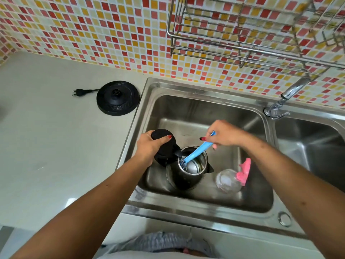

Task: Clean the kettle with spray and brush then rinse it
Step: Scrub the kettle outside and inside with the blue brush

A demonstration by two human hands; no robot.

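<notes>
A dark steel kettle (183, 179) stands upright in the left sink basin (186, 109) with its black lid (164, 139) swung open. My left hand (149, 144) grips the lid and handle side. My right hand (224, 135) holds a blue brush (197, 151) by its handle. The brush slants down into the kettle's mouth, and its bristle end rests against the inner wall on the left. A clear spray bottle (228, 181) with a pink trigger head (243, 170) lies on its side on the basin floor, right of the kettle.
The kettle's black base (118, 98) with its plug (77, 92) sits on the grey counter (46, 137) left of the sink. A tap (285, 96) stands between the two basins. A wire dish rack (252, 34) hangs on the tiled wall above.
</notes>
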